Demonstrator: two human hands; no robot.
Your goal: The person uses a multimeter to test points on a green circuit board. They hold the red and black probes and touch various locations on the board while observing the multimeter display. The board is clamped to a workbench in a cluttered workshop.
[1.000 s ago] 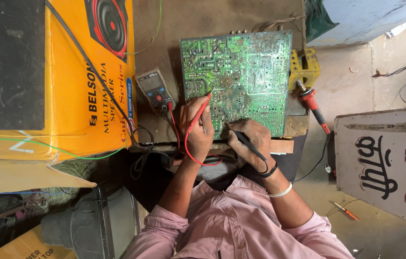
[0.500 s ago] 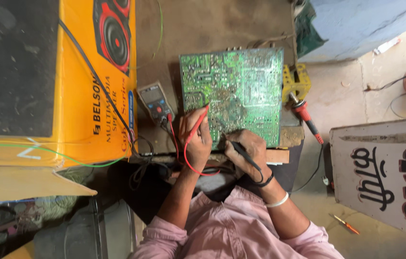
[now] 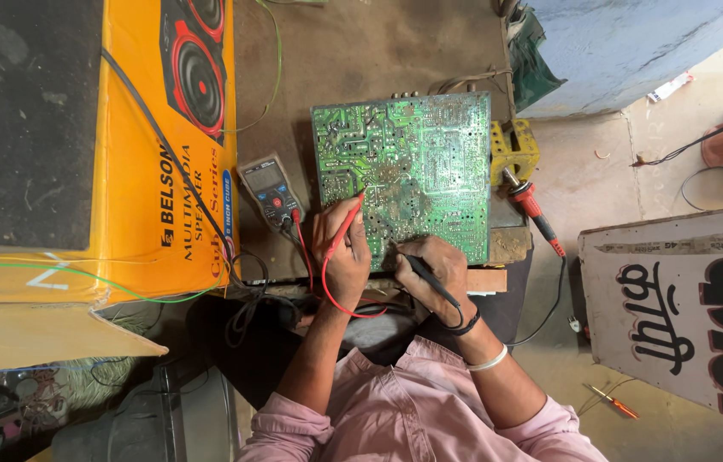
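Observation:
A green circuit board (image 3: 413,162) lies solder side up on the brown bench. My left hand (image 3: 340,257) holds a red test probe (image 3: 346,224) with its tip touching the board's lower left part. My right hand (image 3: 438,278) grips a black test probe (image 3: 423,275) whose tip rests on the board's lower edge. Red and black leads run from the probes to a small grey multimeter (image 3: 270,190) lying left of the board.
A large yellow speaker carton (image 3: 156,162) stands at the left. A red-handled soldering iron (image 3: 532,210) and a yellow stand (image 3: 515,145) sit right of the board. A painted signboard (image 3: 686,299) leans at the right; a small screwdriver (image 3: 611,400) lies on the floor.
The view has shifted slightly. Both hands stay on the board's lower edge with the probes, moving only a little.

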